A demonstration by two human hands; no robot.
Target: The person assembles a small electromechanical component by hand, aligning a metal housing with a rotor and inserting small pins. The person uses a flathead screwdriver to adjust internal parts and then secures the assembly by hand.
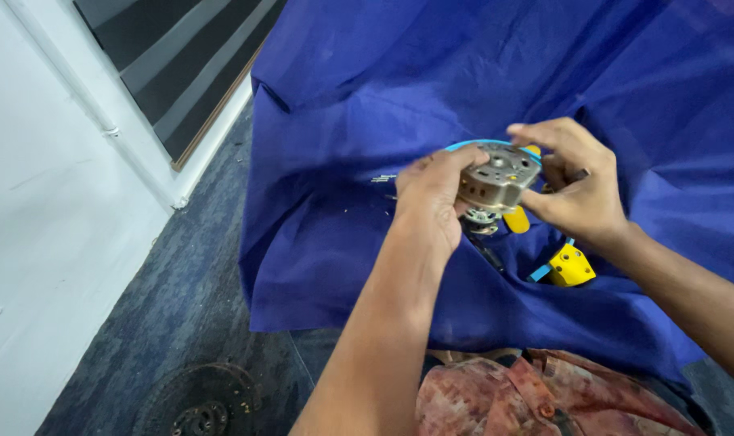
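Two hands hold one small metal motor (499,179) up off the blue cloth (343,121), at about chest level in front of the person, so that its round top faces the camera. The left hand (428,198) closes its fingers round the near left side of the casing, thumb on the upper edge, which looks like the steadying grip. The right hand (575,184) comes in from the other side with its fingers curled over the far rim and thumb low, pinching the body between them; held from both sides like this the part can be turned and looked over without slipping

The motor is a squat grey-silver drum with a pressed top plate, a raised hub in the middle and small holes and screw heads around it. Below the casing a darker piece with a bit of shaft or winding hangs down, partly hidden by the left hand

Right behind the motor a thin light-blue ring (473,145) curves out, and yellow plastic parts (571,266) lie on the cloth just below the right wrist, near at hand. A few small screws (383,178) sit on the cloth left of the left hand. The cloth drapes over the table and the person's lap, likely to catch loose bits. On the carpet floor (181,282) lies a dark round disc (199,400)
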